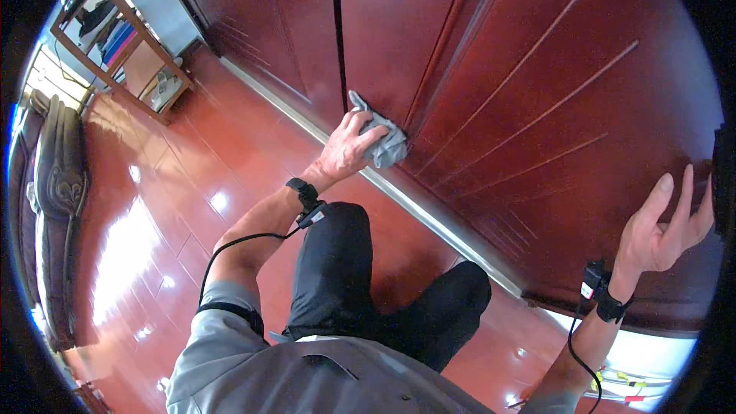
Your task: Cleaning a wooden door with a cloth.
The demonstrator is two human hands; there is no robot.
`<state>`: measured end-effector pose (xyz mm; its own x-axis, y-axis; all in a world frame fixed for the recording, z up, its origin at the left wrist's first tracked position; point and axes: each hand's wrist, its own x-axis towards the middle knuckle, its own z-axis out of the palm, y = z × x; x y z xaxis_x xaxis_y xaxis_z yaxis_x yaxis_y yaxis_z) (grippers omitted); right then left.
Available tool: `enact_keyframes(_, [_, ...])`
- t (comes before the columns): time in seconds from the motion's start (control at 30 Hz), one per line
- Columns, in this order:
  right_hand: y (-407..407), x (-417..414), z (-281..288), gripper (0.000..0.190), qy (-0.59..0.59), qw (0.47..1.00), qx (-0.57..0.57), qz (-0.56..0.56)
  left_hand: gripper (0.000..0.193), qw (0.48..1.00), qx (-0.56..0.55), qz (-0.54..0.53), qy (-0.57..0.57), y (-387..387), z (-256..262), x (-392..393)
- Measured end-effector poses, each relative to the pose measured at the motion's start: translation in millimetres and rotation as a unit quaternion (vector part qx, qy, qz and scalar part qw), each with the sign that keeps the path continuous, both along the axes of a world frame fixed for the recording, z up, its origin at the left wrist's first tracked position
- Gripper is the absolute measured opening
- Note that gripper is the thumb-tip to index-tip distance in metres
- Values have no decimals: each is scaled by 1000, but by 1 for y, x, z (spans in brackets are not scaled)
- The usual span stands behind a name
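Note:
My left hand (345, 148) presses a crumpled grey cloth (386, 144) against the lower part of a dark red wooden door panel (397, 34). The cloth sits close to a narrow dark gap between two panels. Far to the right, my right hand (661, 227) is raised with its fingers apart, beside the right part of the red door. Some fingertips reach a dark edge at the picture's rim; whether they rest on it, I cannot tell. Grooved lines fan out across the door. Both wrists carry black straps with small cabled devices.
A pale metal strip (414, 213) runs along the door's foot. Glossy reddish floor tiles (190, 207) lie beneath me. At upper left stands a wooden rack (109, 69) with folded items and shoes. A carved, dark padded furniture piece (57, 184) stands at far left. Several cables (632, 380) lie at lower right.

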<state>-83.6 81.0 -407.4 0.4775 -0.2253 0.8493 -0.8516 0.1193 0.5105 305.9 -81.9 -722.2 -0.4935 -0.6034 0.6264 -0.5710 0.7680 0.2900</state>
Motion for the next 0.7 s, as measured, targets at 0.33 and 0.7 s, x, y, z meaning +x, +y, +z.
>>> enact_keyframes(0.33, [0,-3,-6,27,-17,1000,-13,-2,44,760,566,208,241,-24,-109,2])
enact_keyframes(0.7, [-5,11,-3,26,-33,999,-17,28,16,516,748,-12,418,-23,-144,-36])
